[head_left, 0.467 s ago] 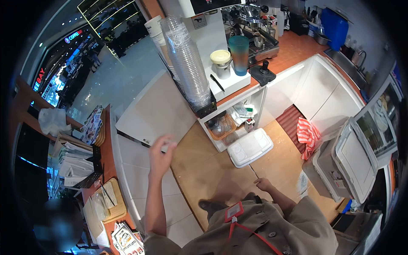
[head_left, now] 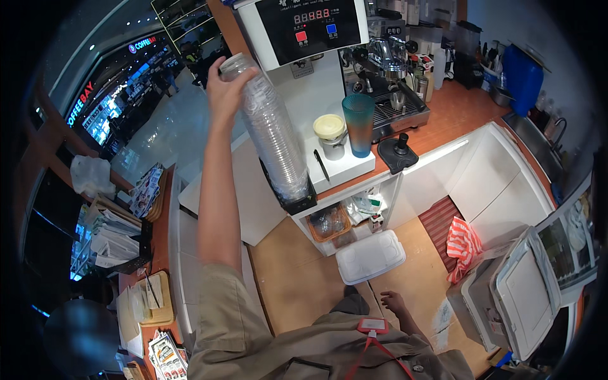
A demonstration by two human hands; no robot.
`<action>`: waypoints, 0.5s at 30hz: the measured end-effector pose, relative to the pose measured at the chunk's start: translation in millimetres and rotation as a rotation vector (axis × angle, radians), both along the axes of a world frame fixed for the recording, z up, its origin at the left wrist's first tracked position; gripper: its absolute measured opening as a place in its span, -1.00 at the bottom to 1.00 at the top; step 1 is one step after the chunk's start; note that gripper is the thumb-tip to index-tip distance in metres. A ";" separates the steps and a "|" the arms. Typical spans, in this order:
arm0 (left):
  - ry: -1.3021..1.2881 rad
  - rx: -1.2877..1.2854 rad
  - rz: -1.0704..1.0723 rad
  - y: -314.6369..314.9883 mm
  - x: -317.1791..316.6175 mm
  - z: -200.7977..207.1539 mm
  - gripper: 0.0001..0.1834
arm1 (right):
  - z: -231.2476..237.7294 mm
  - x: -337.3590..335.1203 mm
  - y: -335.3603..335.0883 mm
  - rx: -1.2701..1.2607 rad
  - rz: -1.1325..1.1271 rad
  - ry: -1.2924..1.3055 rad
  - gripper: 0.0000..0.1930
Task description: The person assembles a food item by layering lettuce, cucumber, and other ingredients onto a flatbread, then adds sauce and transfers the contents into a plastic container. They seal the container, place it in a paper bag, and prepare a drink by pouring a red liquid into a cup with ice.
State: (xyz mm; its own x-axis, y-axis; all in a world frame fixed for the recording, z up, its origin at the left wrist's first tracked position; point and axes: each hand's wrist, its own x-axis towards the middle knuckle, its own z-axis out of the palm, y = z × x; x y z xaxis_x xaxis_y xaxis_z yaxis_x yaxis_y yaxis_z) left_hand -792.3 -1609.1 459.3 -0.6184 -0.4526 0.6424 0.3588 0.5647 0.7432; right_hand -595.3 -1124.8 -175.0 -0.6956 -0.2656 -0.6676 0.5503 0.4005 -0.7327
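Observation:
My left hand (head_left: 227,92) reaches up at the left of the counter. Its thumb and fingers are closed round the top of a tall stack of clear plastic cups (head_left: 273,133). The stack leans in a black holder (head_left: 297,201) at the counter's edge. Low by my body hangs my right hand (head_left: 392,301), holding nothing, fingers apart. Below it is the wooden floor, and a white lidded container (head_left: 370,256) lies a little farther off.
A white machine (head_left: 304,31) with a lit display stands behind the cups. Beside it are a yellow-lidded jar (head_left: 330,128), a teal tumbler (head_left: 358,126), a pen (head_left: 322,164) and a black tamper stand (head_left: 398,152). A grey lidded bin (head_left: 525,285) stands right.
My left hand has risen from beside the low white panel to the top of the cup stack and closed on it. My right hand has opened out slightly lower.

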 end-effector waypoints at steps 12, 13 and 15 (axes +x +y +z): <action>1.045 0.054 0.004 6.6 84.7 20.6 -0.41 | -26.0 -96.1 129.9 0.185 -0.187 -0.074 -0.67; 1.002 0.204 0.044 7.7 100.9 -11.7 -0.43 | -22.1 -110.3 126.8 0.096 -0.140 -0.095 -0.68; 0.903 0.258 -0.055 15.1 142.6 -83.2 -0.44 | -18.2 -142.5 115.8 0.078 0.055 -0.141 -0.68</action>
State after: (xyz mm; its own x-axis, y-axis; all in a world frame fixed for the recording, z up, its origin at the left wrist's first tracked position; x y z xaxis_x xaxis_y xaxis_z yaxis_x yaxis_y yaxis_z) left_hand -649.7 -1594.0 376.1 0.0400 -0.6326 0.7734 0.8817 0.3866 0.2706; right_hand -737.8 -1009.0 -193.2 -0.5793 -0.2441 -0.7777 0.6209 0.4860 -0.6150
